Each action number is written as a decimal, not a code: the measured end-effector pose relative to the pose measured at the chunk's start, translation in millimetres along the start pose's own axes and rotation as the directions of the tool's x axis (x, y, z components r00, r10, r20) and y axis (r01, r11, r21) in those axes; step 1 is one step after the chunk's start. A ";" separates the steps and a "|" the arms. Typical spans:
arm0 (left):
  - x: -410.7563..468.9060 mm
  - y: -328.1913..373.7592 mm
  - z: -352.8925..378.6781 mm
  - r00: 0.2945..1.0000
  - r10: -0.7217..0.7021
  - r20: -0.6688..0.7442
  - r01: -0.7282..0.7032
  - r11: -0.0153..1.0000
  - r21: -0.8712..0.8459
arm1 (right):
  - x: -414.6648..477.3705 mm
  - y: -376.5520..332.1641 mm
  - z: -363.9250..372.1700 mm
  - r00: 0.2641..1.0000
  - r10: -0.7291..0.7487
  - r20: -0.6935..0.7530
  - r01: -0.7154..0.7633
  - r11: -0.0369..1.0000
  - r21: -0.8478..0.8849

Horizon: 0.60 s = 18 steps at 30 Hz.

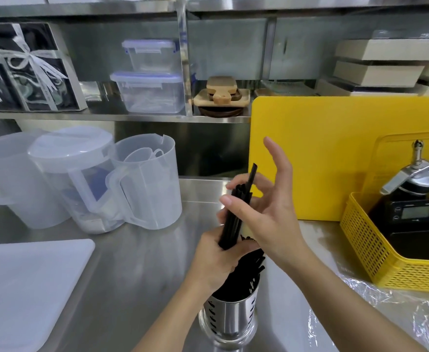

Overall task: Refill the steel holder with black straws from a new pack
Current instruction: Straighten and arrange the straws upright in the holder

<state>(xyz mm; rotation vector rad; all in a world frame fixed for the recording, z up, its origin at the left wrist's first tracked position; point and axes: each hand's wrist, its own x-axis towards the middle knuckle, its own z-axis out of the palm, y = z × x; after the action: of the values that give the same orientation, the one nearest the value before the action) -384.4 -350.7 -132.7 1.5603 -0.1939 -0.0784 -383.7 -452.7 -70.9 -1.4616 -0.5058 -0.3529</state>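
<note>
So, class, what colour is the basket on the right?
Yellow; the basket shows best in the head view.

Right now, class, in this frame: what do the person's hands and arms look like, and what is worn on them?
The left hand and right hand are bare: no gloves, rings or watch show. The left forearm and right forearm are bare too, no sleeve in view.

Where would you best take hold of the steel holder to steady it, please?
Probably grip the steel holder round its lower wall, coming from the right. It stands upright and cylindrical, and the left hand with its straw bundle crowds the straw-filled mouth and left side.
</note>
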 end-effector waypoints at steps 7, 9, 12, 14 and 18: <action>0.2 -2.2 4.1 0.998 -0.003 0.070 0.001 0.999 0.034 | -8.1 6.6 -1.6 0.996 -0.094 -0.007 0.091 0.980 -0.178; 1.3 -2.4 4.8 0.996 -0.003 0.087 0.002 1.000 0.012 | -9.7 6.7 -1.7 0.994 -0.111 -0.023 0.105 0.979 -0.172; 0.5 -2.2 4.7 0.989 0.001 0.148 0.005 0.999 -0.042 | -9.7 5.1 -3.0 0.997 -0.069 -0.047 0.063 0.989 -0.132; -0.8 -3.8 4.4 0.980 0.033 0.198 -0.012 0.994 -0.105 | -9.8 6.4 -4.7 0.996 -0.057 -0.064 0.047 0.987 -0.152; -2.6 -5.7 3.6 0.972 0.069 0.224 -0.032 0.986 -0.165 | -11.7 7.7 -3.5 0.996 -0.044 -0.074 0.024 0.967 -0.253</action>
<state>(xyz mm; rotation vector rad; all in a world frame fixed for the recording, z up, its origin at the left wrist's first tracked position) -387.2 -353.8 -138.6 1.3830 -0.3997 -0.2296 -389.2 -456.3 -83.8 -1.6790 -0.4341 -0.5149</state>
